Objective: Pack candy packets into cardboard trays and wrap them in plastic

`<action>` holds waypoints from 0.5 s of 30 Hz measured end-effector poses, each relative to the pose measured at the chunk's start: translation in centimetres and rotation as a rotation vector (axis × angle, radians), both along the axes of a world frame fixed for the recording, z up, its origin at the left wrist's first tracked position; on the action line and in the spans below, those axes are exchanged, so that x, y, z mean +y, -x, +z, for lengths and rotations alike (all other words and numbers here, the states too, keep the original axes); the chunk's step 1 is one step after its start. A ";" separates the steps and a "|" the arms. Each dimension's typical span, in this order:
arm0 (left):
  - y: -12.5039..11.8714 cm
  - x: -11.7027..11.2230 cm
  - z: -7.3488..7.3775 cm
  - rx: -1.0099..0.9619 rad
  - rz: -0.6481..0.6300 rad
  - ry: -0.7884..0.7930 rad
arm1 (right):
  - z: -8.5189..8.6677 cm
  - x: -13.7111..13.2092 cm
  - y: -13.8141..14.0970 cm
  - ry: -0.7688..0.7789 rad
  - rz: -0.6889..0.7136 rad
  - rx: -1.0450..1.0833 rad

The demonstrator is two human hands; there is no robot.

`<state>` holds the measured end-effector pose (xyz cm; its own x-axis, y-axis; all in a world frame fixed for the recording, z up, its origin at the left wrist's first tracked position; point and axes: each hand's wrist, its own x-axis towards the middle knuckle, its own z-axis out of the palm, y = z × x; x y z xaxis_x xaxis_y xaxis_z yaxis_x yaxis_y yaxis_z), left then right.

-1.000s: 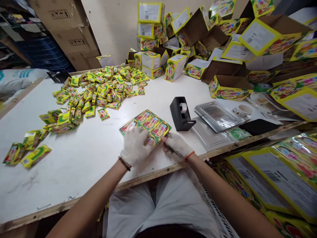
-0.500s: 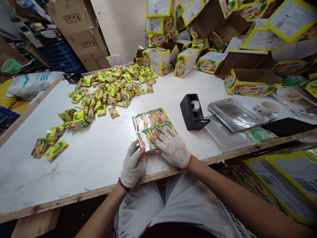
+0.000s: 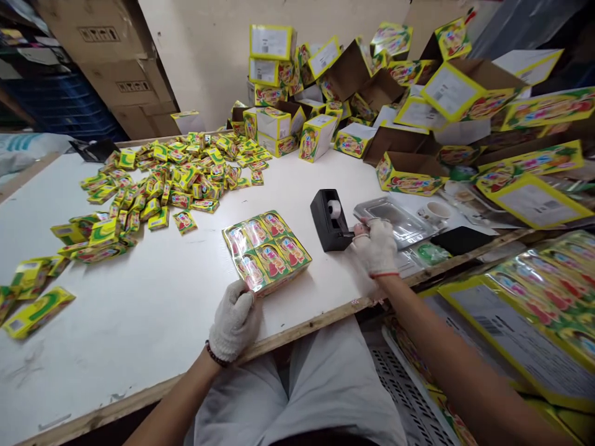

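my gloved left hand (image 3: 233, 320) pressed down on the near corner of the wrapped bundle of packets (image 3: 266, 251), fingers curled over its edge, holding it flat on the white table (image 3: 153, 310) near the front edge; my right hand (image 3: 375, 248) was at the black tape dispenser (image 3: 329, 220) just beside the bundle, thumb and forefinger narrowed at the cutter, seemingly pinching the tape end; i judged a steady, level pull best, with the bundle kept squared so nothing slid; loose packets (image 3: 158, 179) lay heaped well apart.
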<state>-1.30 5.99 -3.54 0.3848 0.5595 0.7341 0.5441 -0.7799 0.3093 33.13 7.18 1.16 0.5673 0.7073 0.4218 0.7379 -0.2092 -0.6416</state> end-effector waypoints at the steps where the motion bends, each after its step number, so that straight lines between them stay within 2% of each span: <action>1: -0.8 0.1 -0.3 -0.012 0.019 0.015 | 0.2 0.6 -1.0 0.091 -0.008 0.091; 3: -2.2 0.3 -0.7 -0.022 0.040 0.027 | 0.2 1.7 -1.9 0.217 0.069 0.233; 4: -2.8 0.5 -0.9 -0.025 0.047 0.025 | 0.1 2.1 -1.9 0.231 0.102 0.270; 7: -3.7 1.0 -1.2 -0.045 0.061 0.001 | -0.2 2.1 -1.0 0.141 0.079 0.284; 10: -3.8 1.2 -1.4 -0.045 0.056 -0.008 | -0.7 0.5 -0.1 0.048 0.038 0.289; 13: -3.6 1.1 -1.3 -0.021 0.060 0.008 | -2.1 -1.7 0.4 -0.048 -0.008 0.331; 15: -3.5 1.0 -1.2 -0.002 0.074 0.018 | -3.3 -2.6 0.6 -0.043 -0.026 0.393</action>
